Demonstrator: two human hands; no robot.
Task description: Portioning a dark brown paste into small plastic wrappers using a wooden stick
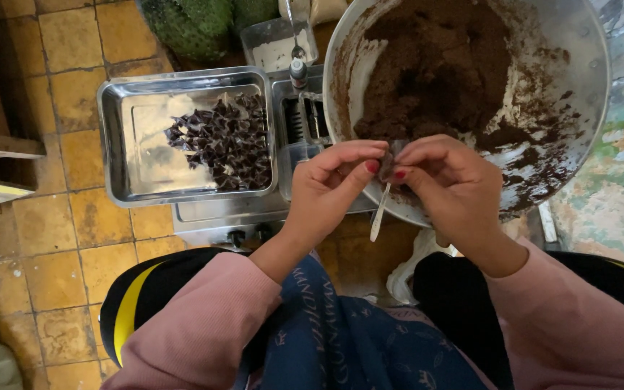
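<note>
Dark wrapped piece (386, 165) | pinched between fingers of left hand (330, 184) and right hand (451, 180) | above pan rim (341, 43)

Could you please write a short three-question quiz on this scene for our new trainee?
1. True or false: both hands pinch one small dark wrapped piece between their fingertips.
2. Where do the finished dark pieces lie?
A. in the big round pan
B. in the square steel tray
C. on the tiled floor
3. Fill in: the big round pan holds a dark brown ____.

Key:
1. True: the left hand and the right hand meet on it, with a thin white stick hanging below.
2. B, the square steel tray.
3. Paste.
</note>
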